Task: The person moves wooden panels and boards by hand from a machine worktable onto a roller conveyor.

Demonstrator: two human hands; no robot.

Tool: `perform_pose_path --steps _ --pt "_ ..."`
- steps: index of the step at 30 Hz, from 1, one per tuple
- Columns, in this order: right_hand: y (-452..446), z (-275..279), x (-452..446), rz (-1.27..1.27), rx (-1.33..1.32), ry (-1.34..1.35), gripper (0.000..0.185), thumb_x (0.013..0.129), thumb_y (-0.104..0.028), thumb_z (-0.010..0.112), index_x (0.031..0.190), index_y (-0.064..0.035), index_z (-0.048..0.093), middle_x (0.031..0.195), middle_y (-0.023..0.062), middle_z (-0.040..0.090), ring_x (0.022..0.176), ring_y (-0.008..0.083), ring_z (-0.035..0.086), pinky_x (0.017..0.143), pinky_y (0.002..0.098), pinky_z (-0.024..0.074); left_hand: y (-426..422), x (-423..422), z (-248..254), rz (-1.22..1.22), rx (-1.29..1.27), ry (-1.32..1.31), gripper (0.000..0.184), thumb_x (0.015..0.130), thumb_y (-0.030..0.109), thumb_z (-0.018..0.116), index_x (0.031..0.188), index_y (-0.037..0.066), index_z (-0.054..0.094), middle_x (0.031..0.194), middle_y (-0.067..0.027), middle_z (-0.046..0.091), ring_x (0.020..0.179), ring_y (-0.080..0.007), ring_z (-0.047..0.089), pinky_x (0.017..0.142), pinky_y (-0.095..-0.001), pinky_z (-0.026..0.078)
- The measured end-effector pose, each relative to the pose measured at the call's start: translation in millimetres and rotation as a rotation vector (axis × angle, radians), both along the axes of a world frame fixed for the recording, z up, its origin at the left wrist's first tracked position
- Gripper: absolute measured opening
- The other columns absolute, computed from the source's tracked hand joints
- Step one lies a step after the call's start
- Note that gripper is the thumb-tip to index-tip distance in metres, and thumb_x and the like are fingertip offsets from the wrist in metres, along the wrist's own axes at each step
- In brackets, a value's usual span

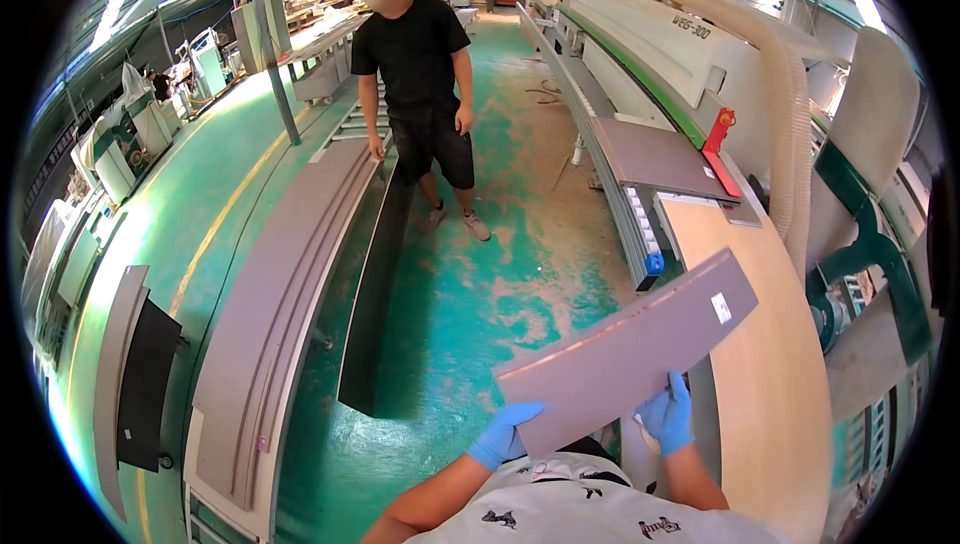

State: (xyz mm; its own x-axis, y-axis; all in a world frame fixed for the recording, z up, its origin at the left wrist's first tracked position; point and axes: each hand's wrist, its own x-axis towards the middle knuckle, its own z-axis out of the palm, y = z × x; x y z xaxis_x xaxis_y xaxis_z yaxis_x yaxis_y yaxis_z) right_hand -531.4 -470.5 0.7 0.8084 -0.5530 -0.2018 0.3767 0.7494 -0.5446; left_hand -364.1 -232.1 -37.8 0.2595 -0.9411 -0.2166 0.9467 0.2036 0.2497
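Note:
A long grey-brown board (pixel 625 344) with a white label near its right end is held tilted in front of my body. My left hand (pixel 505 434), in a blue glove, grips the board's lower left edge, with some fingers hidden. My right hand (pixel 668 416), also gloved in blue, closes on the near edge toward the right. Something whitish shows beside the right palm; I cannot make out what it is.
To my right stand a wooden worktop (pixel 755 344) and an edge-banding machine (pixel 650 54) carrying another board (pixel 655 159). Long panels (pixel 260 314) lie on a roller stand at left. A co-worker (pixel 412 64) stands ahead, one hand near those panels; a dark panel (pixel 375 314) leans nearby.

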Motion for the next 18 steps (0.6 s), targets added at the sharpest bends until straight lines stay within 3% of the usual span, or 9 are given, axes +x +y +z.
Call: perform_pose_path --steps 3,4,5,7,9,13,16,18 --pt "-9 16 26 0.082 -0.056 0.065 0.047 0.094 -0.033 0.046 0.132 -0.0051 0.042 0.131 0.0099 0.049 0.12 0.0247 0.047 0.1 0.0411 0.0369 28 3 17 0.177 0.02 -0.003 0.057 0.081 0.012 0.06 0.132 -0.003 0.038 0.125 -0.0174 0.052 0.112 -0.0295 0.054 0.097 -0.0429 0.044" --pt "-12 26 41 0.129 -0.275 0.088 0.047 0.094 -0.032 0.047 0.131 -0.0035 0.043 0.127 0.0116 0.052 0.116 0.025 0.05 0.099 0.0404 0.0385 37 4 31 0.288 0.025 -0.027 0.056 0.081 0.01 0.059 0.132 -0.003 0.038 0.123 -0.0171 0.053 0.111 -0.0291 0.055 0.095 -0.0429 0.045" --pt "-16 33 49 0.165 -0.499 0.118 0.047 0.094 -0.032 0.047 0.13 -0.0019 0.044 0.123 0.0133 0.055 0.113 0.0253 0.053 0.098 0.0397 0.0401 43 3 42 0.247 0.032 -0.05 0.056 0.081 0.01 0.059 0.132 -0.003 0.038 0.123 -0.0171 0.053 0.111 -0.0291 0.055 0.095 -0.0429 0.045" --pt "-35 31 62 0.077 -0.471 0.105 0.047 0.095 -0.032 0.047 0.129 -0.0008 0.044 0.122 0.0149 0.056 0.11 0.0259 0.055 0.097 0.0393 0.0413 50 1 59 0.585 0.014 -0.145 0.058 0.079 0.006 0.056 0.133 -0.002 0.036 0.126 -0.0177 0.05 0.114 -0.0308 0.052 0.096 -0.0463 0.044" --pt "-61 25 74 0.03 -0.45 0.106 0.047 0.095 -0.032 0.047 0.129 0.0002 0.044 0.121 0.0165 0.056 0.108 0.0266 0.056 0.096 0.0389 0.0426 61 6 64 0.782 0.024 -0.232 0.062 0.078 0.01 0.057 0.134 -0.003 0.035 0.129 -0.0174 0.048 0.117 -0.0319 0.05 0.1 -0.0479 0.04" --pt "-114 -17 74 -0.202 -0.386 0.229 0.052 0.097 -0.037 0.04 0.132 0.0008 0.041 0.124 0.0193 0.054 0.113 0.0299 0.054 0.098 0.0401 0.0404 116 28 77 1.051 0.079 -0.394 0.054 0.079 0.012 0.055 0.129 -0.002 0.042 0.123 -0.0157 0.053 0.113 -0.0286 0.052 0.096 -0.0456 0.043" --pt "-166 -37 84 -0.297 -0.193 0.181 0.057 0.097 -0.041 0.037 0.138 -0.0016 0.033 0.137 0.0187 0.042 0.125 0.0299 0.043 0.103 0.0393 0.0353 140 22 117 1.215 0.203 -0.444 0.054 0.08 0.013 0.054 0.13 -0.002 0.041 0.122 -0.0126 0.054 0.11 -0.0259 0.054 0.093 -0.0394 0.046" --pt "-201 -51 89 -0.255 -0.026 0.147 0.062 0.096 -0.043 0.04 0.141 -0.0039 0.027 0.144 0.0144 0.035 0.132 0.028 0.034 0.106 0.0379 0.0316 157 17 128 1.434 0.273 -0.507 0.05 0.082 0.025 0.05 0.126 0.003 0.046 0.121 -0.0135 0.053 0.108 -0.0311 0.053 0.088 -0.0473 0.047"
